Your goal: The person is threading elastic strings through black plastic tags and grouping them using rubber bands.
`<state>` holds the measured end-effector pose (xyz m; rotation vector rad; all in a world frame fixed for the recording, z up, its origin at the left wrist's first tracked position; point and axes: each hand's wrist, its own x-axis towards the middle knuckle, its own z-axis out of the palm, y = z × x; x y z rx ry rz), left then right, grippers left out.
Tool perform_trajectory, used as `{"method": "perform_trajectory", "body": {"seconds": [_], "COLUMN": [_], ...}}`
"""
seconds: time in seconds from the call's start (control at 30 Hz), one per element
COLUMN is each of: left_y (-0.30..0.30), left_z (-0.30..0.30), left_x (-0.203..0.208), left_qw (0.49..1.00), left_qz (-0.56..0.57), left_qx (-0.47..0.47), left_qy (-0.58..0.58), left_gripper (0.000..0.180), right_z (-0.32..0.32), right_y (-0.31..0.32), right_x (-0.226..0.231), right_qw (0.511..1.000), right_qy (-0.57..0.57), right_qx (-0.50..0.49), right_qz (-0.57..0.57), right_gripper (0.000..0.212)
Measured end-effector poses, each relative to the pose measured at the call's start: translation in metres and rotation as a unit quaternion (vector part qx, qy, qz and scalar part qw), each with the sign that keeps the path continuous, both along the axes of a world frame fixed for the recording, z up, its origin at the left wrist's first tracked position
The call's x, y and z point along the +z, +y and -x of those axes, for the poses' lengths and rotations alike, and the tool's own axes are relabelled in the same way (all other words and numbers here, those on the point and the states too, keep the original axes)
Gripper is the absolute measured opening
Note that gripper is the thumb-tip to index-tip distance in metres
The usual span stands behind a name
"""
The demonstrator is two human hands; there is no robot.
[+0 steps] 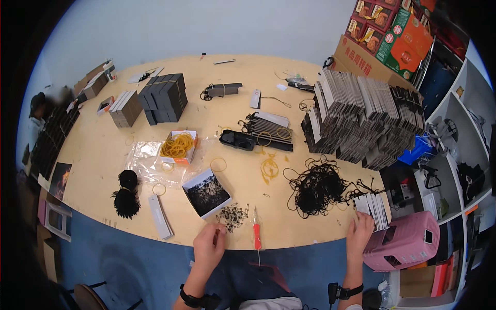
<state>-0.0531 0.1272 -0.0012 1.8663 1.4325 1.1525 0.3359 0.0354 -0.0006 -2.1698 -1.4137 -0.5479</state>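
The left hand [208, 243] rests at the near edge of the tabletop [93, 155], fingers curled and pinching at the little pile of small black pins [233, 215] just ahead of it. The right hand [360, 231] is closed on the bottom of a stack of white tags [374, 208]. A red tool [257, 236] lies between both hands. This looks like picking up one pin; it needs a careful small pinch. Both forearms reach straight forward
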Motion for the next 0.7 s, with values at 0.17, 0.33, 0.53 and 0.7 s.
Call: {"method": "perform_trajectory", "body": {"seconds": [0.17, 0.33, 0.53, 0.7], "left_y": [0.001, 0.001, 0.0, 0.001], "left_z": [0.008, 0.009, 0.006, 0.007], "left_x": [-0.013, -0.004, -0.005, 0.004], "left_qw": [0.997, 0.994, 0.994, 0.993], "left_qz": [0.057, 0.096, 0.088, 0.107], "left_qx": [0.01, 0.01, 0.015, 0.023], "left_qy": [-0.045, -0.054, -0.067, -0.048], "left_gripper": [0.004, 0.005, 0.006, 0.006], "right_z": [0.007, 0.019, 0.084, 0.143], "right_y": [0.019, 0.014, 0.042, 0.072], "right_x": [0.006, 0.0, -0.005, 0.006], "right_qw": [0.971, 0.947, 0.933, 0.925], "right_qy": [0.238, 0.312, 0.33, 0.283], "right_qx": [0.02, 0.05, 0.147, 0.253], "right_qz": [0.003, 0.047, -0.003, 0.021], "right_gripper": [0.017, 0.011, 0.009, 0.012]}}
